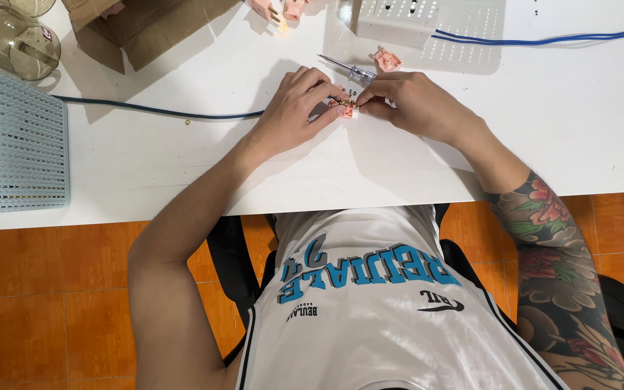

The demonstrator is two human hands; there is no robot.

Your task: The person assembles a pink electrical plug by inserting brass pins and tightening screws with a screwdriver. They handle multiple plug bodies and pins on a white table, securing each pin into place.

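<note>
Two hands pinch a small pink plug part on a white worktop.

The left hand (294, 108) and right hand (406, 101) both grip the pink part (347, 108) between fingertips, low over the worktop (182, 159). A screwdriver (348, 68) lies just beyond; a blue cable (153, 110) trails left.

Bright, even light (soft shadows); sharp focus.

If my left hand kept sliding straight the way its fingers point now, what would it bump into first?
The left hand points up and right across the table, already touching the small pink part. Past that, probably the screwdriver, though the right hand sits very close.
</note>
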